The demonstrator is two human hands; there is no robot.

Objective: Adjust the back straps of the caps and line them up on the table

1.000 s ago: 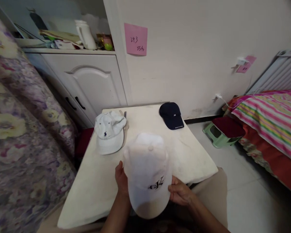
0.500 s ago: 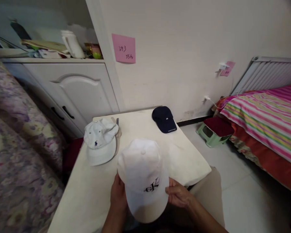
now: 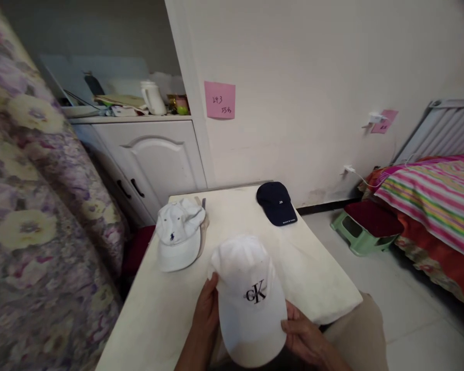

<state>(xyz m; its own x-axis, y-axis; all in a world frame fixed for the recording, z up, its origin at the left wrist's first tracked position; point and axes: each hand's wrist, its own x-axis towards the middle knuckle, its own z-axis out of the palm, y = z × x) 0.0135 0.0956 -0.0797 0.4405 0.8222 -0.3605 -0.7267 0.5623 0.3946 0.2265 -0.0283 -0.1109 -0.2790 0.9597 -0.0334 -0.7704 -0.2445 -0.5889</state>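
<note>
A white cap (image 3: 245, 268) with black letters on its front is held above the near part of the table, its brim toward me. My left hand (image 3: 208, 305) grips its left side, thumb on the edge of the crown. At the brim's right edge, my right hand (image 3: 300, 332) pinches it between thumb and fingers. A pale cap (image 3: 178, 232) with a small dark emblem lies on the table's left side, partly over a beige strap or cap beneath. Toward the back right of the table rests a navy cap (image 3: 276, 202).
The cream-covered table (image 3: 313, 263) stands against the wall. Left are a floral curtain (image 3: 42, 221) and a white cabinet (image 3: 158, 159) with a white jug (image 3: 153, 98) on its shelf. A green stool (image 3: 365, 224) stands right, beside a bed (image 3: 444, 206).
The view has shifted, so the scene sits further right and lower. Both hands still hold the white cap, whose lettered front now faces me more squarely.
</note>
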